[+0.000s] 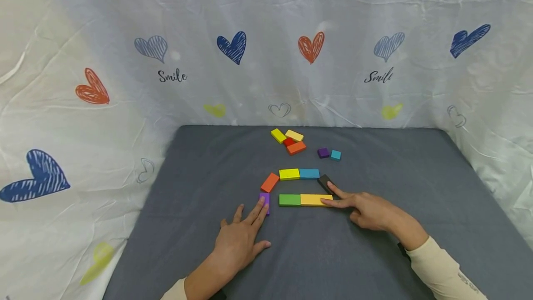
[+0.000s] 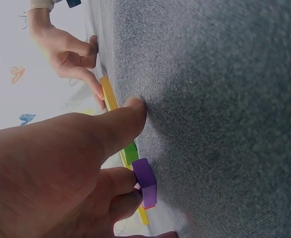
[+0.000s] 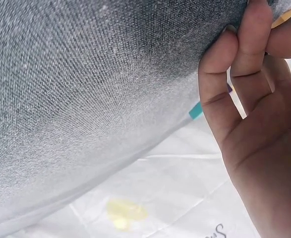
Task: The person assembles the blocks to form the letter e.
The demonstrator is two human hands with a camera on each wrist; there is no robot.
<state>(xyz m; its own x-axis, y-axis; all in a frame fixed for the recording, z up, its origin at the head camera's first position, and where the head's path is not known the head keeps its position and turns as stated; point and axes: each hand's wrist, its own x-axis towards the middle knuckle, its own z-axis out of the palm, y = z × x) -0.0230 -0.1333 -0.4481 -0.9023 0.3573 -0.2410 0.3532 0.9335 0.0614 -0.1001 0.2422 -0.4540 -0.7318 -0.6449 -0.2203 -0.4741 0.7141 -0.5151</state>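
Note:
My left hand rests two straight fingertips on a purple block, which lies lengthwise toward me. The left wrist view shows those fingers against the block's side. With two extended fingers, my right hand touches a yellow-orange block and a black block; its other fingers are bent under the palm. A green block adjoins the yellow-orange one end to end. Behind them a yellow block and a blue block form a second row, with an orange block slanting at its left.
Farther back lie a loose cluster with a yellow block, a pale yellow block, a red block and an orange-red block. Dark purple and teal blocks sit right of it. Grey cloth covers the table.

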